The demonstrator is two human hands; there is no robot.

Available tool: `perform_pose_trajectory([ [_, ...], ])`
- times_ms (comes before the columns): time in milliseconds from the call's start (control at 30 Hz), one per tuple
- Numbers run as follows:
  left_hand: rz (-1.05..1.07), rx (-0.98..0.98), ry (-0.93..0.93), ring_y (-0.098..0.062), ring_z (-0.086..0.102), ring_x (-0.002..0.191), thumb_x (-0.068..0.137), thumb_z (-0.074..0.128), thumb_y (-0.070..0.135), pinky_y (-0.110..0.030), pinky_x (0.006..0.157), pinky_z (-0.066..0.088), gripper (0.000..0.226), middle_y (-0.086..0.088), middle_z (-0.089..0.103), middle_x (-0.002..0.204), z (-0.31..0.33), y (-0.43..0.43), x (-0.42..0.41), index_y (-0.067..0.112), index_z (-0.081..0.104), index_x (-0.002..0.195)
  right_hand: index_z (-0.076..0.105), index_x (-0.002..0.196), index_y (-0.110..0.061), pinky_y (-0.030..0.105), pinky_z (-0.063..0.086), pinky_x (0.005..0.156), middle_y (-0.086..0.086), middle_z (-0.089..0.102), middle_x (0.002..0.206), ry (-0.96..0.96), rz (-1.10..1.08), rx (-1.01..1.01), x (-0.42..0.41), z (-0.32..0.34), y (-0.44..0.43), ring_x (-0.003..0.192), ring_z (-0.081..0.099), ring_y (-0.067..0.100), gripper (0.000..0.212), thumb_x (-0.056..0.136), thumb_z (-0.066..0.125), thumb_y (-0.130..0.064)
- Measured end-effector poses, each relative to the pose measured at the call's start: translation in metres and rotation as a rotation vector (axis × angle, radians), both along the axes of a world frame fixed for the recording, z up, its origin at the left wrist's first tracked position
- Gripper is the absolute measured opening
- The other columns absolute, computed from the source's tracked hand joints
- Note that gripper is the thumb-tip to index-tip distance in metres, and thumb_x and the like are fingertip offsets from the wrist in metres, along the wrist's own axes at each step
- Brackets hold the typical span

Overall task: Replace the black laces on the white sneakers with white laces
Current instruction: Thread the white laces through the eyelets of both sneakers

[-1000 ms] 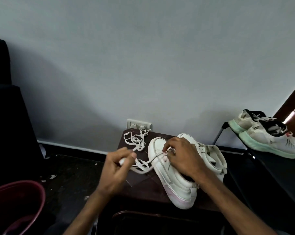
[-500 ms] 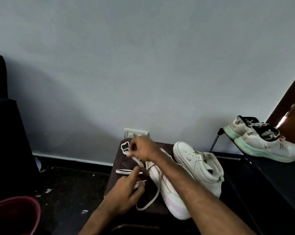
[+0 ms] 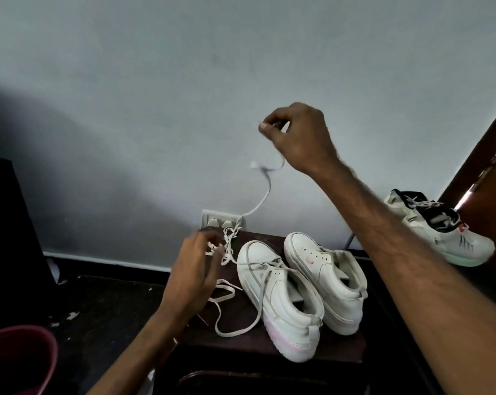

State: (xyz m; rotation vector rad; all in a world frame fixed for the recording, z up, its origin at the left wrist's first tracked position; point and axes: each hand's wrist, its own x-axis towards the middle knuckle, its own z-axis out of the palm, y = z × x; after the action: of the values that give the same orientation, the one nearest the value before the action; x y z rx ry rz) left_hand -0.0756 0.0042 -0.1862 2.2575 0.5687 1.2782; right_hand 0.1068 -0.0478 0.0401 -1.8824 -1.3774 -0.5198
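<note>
- Raised since a moment ago, the right hand (image 3: 298, 138) now pinches the white lace (image 3: 265, 195) high above the sneakers (image 3: 281, 297), and the lace trails down to its tangled loops behind and to the left of them
- left hand (image 3: 192, 277), left of the sneakers, curls its fingers among those loops; blur hides whether it grips
- lace looks light, limp and flat, likely to twist or snag; I would hold it near the stiff tip for threading; one length already crosses the nearer sneaker's front
- sneakers stand side by side on a dark wooden table (image 3: 241, 349), toes toward the wall (image 3: 155, 109)
- behind the sneakers, a wall socket (image 3: 222, 219); right of them, another pair of shoes (image 3: 440, 235); far left, a red bucket (image 3: 19, 360)
</note>
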Motion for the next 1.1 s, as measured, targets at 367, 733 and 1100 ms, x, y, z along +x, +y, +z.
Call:
perform_pose_trajectory([
  [367,-0.479,-0.803,-0.244,-0.017,0.059,0.057,0.104,0.042,0.016,-0.026,0.051,0.050,0.023,-0.008,0.067,0.081,0.097,-0.015,0.050,0.006,0.062,0.110,0.077,0.094,-0.017,0.013,0.042,0.065,-0.006,0.071,0.081,0.419,0.210,-0.154,-0.018,-0.076,-0.040,0.061,0.057,-0.008,0.010,0.087,0.072,-0.022],
  [733,-0.180,-0.782,0.003,-0.010,0.067,0.067,0.083,0.075,0.014,-0.029,0.070,0.055,0.007,-0.003,0.073,0.075,0.035,-0.035,0.076,0.018,0.073,0.078,0.068,0.113,-0.029,0.024,0.052,0.082,-0.005,0.069,0.116,0.358,-0.029,-0.945,0.003,-0.133,-0.111,0.102,0.063,0.014,0.024,0.090,0.063,-0.027],
  [1100,0.025,-0.421,0.395,-0.012,0.065,0.077,0.075,0.070,0.043,-0.025,0.064,0.046,0.015,0.010,0.070,0.075,0.027,-0.049,0.092,0.029,0.067,0.072,0.077,0.104,-0.019,0.037,0.050,0.095,-0.001,0.075,0.105,0.579,-0.134,-0.534,0.016,-0.167,-0.109,0.104,0.065,0.015,0.032,0.086,0.050,-0.011],
])
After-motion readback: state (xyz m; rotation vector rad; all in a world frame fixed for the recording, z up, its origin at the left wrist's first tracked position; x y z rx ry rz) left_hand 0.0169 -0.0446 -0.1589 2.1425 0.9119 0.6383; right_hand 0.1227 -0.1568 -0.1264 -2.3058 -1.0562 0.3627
